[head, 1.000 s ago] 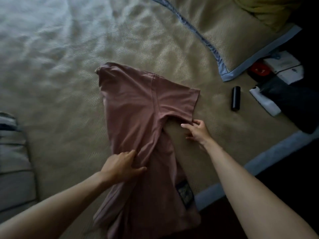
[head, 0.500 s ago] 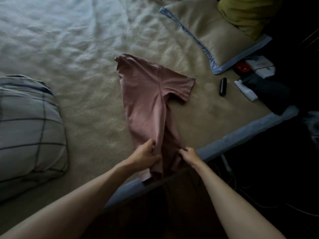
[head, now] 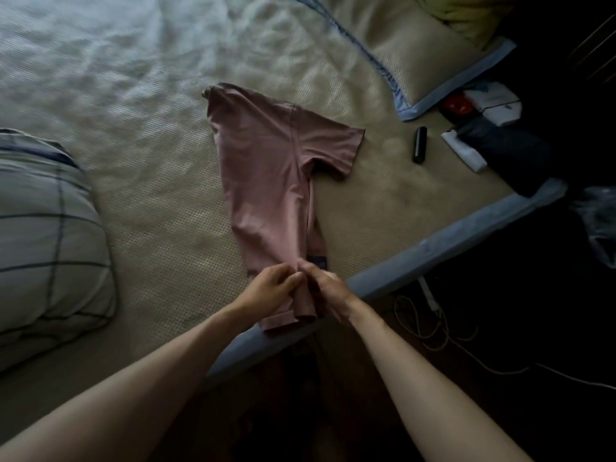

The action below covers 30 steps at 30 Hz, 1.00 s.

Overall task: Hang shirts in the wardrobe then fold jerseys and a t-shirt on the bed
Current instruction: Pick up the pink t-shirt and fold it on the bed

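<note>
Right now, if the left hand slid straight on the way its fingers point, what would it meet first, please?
The left hand, gripping the pink t-shirt near its hem, points at the right hand close beside it, so it would probably meet those fingers first, though depth is unclear.

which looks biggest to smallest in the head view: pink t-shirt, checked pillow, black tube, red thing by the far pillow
1. checked pillow, though it is cut off at the left edge
2. pink t-shirt
3. black tube and red thing: look alike, unranked

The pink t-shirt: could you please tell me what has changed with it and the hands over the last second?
Both hands left the shirt's middle and sleeve and came down to its hem. The left hand and right hand now pinch the pink t-shirt there, side by side. The shirt stays folded lengthwise on the bed.
</note>
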Each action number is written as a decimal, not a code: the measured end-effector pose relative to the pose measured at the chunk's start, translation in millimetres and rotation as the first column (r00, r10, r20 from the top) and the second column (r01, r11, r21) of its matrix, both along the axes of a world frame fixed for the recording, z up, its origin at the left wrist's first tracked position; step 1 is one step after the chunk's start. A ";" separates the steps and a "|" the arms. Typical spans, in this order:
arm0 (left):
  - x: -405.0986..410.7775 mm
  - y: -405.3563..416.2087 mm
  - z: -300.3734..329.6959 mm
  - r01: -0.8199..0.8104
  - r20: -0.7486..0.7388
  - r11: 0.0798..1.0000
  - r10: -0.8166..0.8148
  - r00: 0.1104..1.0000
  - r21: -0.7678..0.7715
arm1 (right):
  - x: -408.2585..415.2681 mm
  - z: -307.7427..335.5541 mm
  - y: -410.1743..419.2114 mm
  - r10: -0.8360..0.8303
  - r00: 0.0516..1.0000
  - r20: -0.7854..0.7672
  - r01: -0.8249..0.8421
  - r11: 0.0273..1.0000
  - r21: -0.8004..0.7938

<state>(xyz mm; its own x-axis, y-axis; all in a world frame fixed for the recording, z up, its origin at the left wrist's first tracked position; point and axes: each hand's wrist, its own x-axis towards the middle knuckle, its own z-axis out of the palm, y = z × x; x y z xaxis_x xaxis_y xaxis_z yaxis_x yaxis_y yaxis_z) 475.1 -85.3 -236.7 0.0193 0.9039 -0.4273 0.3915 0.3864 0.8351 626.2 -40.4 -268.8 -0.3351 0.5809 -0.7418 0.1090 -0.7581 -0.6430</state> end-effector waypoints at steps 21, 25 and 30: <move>-10.5 -41.1 -52.7 0.497 -0.756 0.810 -0.527 0.387 -0.310 | 63.3 -0.1 -8.1 -0.185 0.949 0.257 0.117 0.959 0.257; -17.7 -44.2 -47.1 0.590 -0.762 0.753 -0.555 0.334 -0.291 | 67.4 -17.2 5.7 -0.098 0.929 0.357 -0.016 0.952 0.304; -27.0 -46.6 -40.5 0.641 -0.694 0.658 -0.671 0.261 -0.395 | 68.4 -26.9 6.7 0.082 0.774 0.628 -0.251 0.950 0.185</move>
